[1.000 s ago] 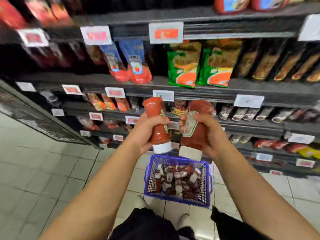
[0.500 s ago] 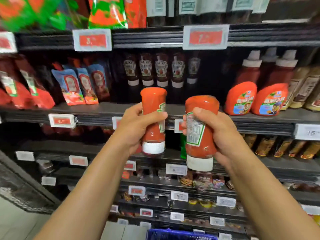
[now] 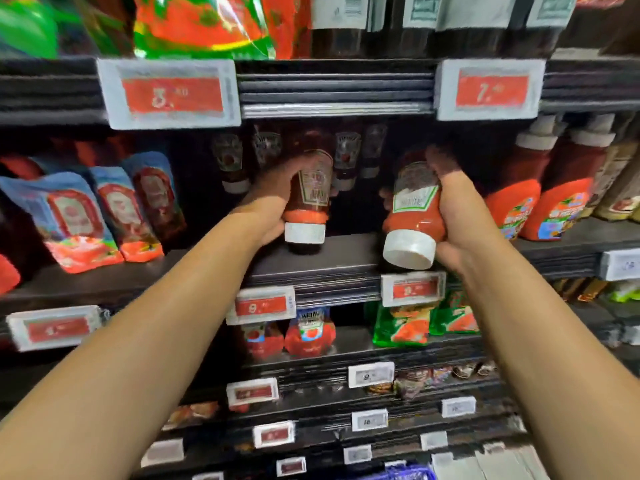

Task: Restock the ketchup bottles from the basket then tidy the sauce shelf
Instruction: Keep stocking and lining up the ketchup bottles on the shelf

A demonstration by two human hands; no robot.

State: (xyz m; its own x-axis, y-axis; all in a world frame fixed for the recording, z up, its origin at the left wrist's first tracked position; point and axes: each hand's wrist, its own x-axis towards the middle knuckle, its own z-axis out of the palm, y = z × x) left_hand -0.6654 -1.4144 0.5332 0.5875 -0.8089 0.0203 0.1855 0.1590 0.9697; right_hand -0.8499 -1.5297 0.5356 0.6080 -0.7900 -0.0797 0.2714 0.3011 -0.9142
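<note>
Centrally, two inverted ketchup bottles at the sauce shelf point(image 3: 311, 261).
Left hand point(image 3: 273, 202) grips the left bottle point(image 3: 310, 199), right hand point(image 3: 457, 216) the right bottle point(image 3: 414, 206), round their bodies; likely squeezable, moderately heavy plastic, best held mid-body.

**Body check: my arms and hands**

Both forearms bare right up to the frame edge, no sleeves showing. No watch, strap or bracelet line on either wrist. My left hand point(image 3: 268, 206) is ungloved, no rings that I can make out; fingers partly in shelf shadow. My right hand point(image 3: 460, 216) is likewise ungloved, thumb and knuckles plain. Nails too blurred to describe. No clothing in view.
</note>
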